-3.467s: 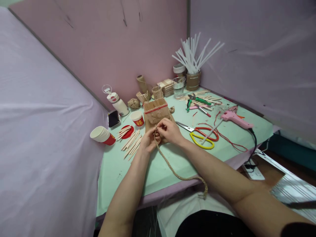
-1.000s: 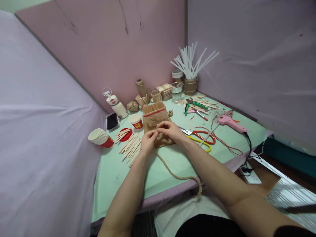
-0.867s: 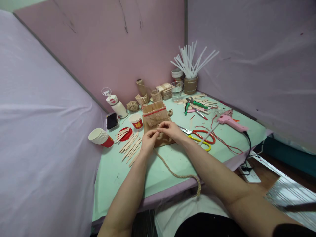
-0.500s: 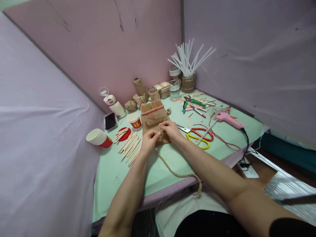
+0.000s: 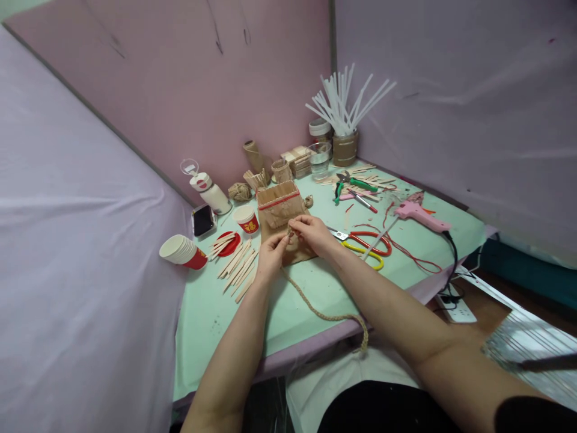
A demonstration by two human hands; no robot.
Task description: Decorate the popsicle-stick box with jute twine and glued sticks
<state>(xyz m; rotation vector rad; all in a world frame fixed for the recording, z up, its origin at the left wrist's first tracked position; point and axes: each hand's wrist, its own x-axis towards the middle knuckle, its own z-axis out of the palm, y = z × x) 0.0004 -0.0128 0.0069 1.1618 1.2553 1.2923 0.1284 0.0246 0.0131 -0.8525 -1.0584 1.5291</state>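
A braided twine cord [image 5: 315,310] runs from under my hands across the table and hangs over its front edge. My left hand [image 5: 271,252] is closed, thumb and fingers pinching the cord near its upper end. Close beside it, my right hand [image 5: 311,233] pinches the same end, the fingertips of both hands almost meeting. Fingers partly hide the held end. Beneath them lies a sheet of brown paper [image 5: 273,233]. Just behind, a brown box [image 5: 282,207] with a red band round its rim stands upright on that paper.
On the right lie scissors [image 5: 372,243], a pink glue gun [image 5: 421,215] and green-handled pliers [image 5: 356,183]. Wooden sticks [image 5: 237,264], a red-and-white paper cup [image 5: 246,221] and stacked cups [image 5: 183,252] are on the left. A plastic cup of water [image 5: 320,161] stands at the back.
Both hands stay together at the cord's end, with fingertips shifted slightly and a small loop of twine now showing between them. The view has shifted a little.
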